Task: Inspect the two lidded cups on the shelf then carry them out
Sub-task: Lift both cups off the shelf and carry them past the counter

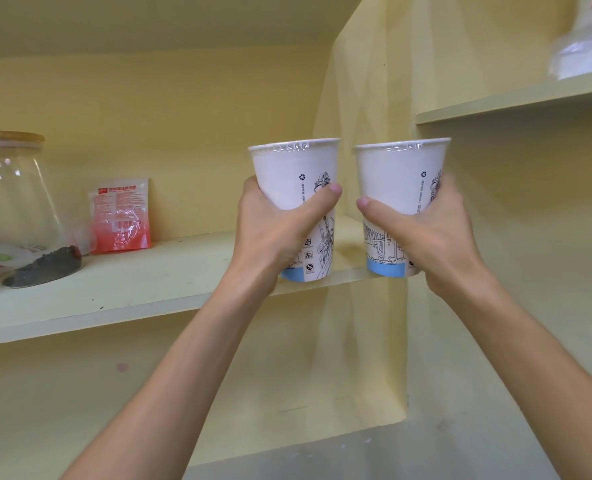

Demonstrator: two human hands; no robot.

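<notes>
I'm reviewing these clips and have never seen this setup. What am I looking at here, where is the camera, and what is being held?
There is no machine: a person wears one camera on the head, looking forward and down at their own bare arms. The left hand grips one white lidded cup, and the right hand grips a second lidded cup, both upright, side by side, in front of a pale yellow shelf. On that shelf, to the left, stand a glass jar with dark leaves and a red packet.
</notes>
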